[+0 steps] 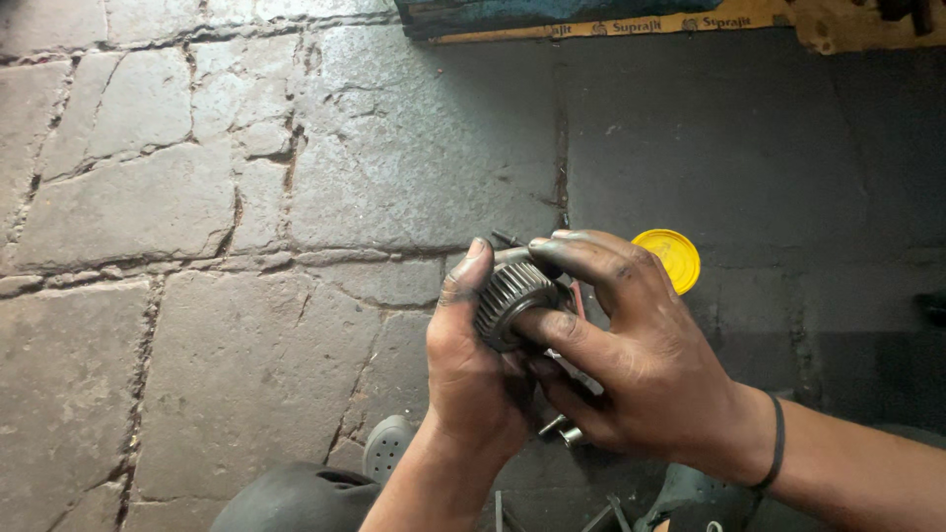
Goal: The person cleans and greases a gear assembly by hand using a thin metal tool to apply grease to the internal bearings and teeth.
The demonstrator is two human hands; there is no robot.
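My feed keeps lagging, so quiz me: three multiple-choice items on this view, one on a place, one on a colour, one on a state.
1. Where does the round lid lie?
A. On the stone floor beyond the right hand
B. On top of the gear
C. In the left hand

2. What colour is that lid?
A. Red
B. Yellow
C. White

3. How is the toothed metal gear held?
A. Lying loose on the floor
B. In one hand only
C. Between both hands, with the left hand too

Answers: 1 A, it rests on the floor past the fingers; 2 B, plainly yellow; 3 C, fingers of both hands touch it.
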